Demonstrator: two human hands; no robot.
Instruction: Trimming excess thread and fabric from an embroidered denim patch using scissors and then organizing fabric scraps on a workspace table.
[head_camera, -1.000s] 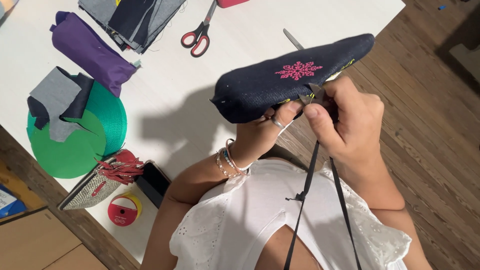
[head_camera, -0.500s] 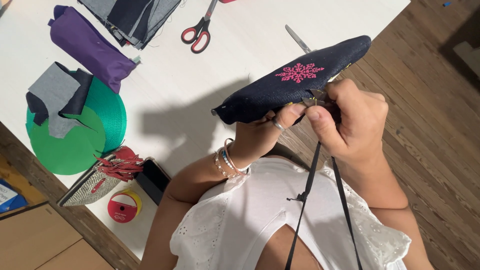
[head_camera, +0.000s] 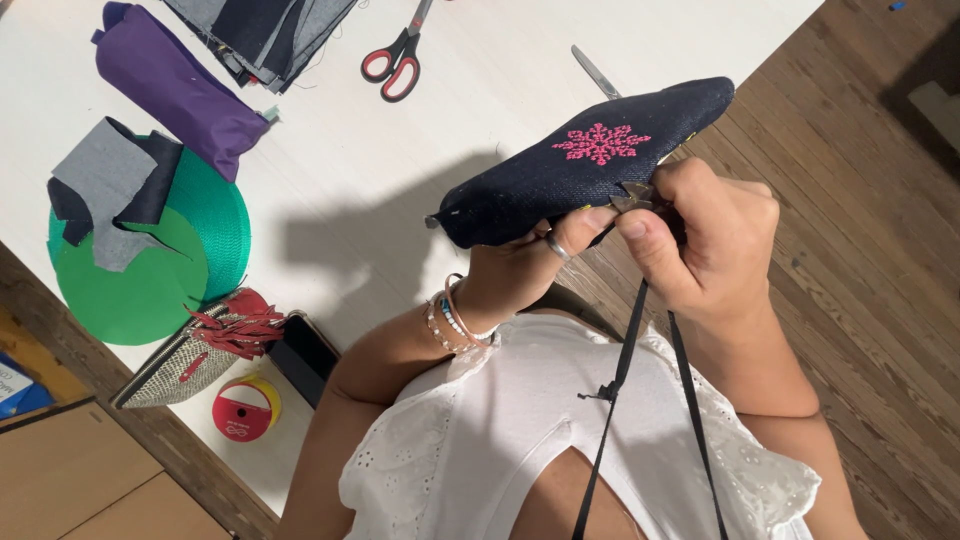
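The dark navy fabric pouch (head_camera: 585, 165), stitched with a pink snowflake motif (head_camera: 601, 143), is held up in the air over the near edge of the white table (head_camera: 480, 110), not resting on it. The left hand (head_camera: 520, 270) supports it from beneath, its grip closed around the lower edge, a ring showing on one finger. The right hand (head_camera: 700, 235) has thumb and forefinger pinched together on a small metal zip pull (head_camera: 632, 195) at the pouch's opening. The work in hand looks like running or fitting the zip; the next move would seem to call for a steady hold underneath while the pull travels along the edge. Away on the table lie red-handled scissors (head_camera: 395, 60), a purple pouch (head_camera: 175, 85), a roll of green webbing (head_camera: 160, 270) topped with grey scraps, and a red ribbon spool (head_camera: 243, 410)
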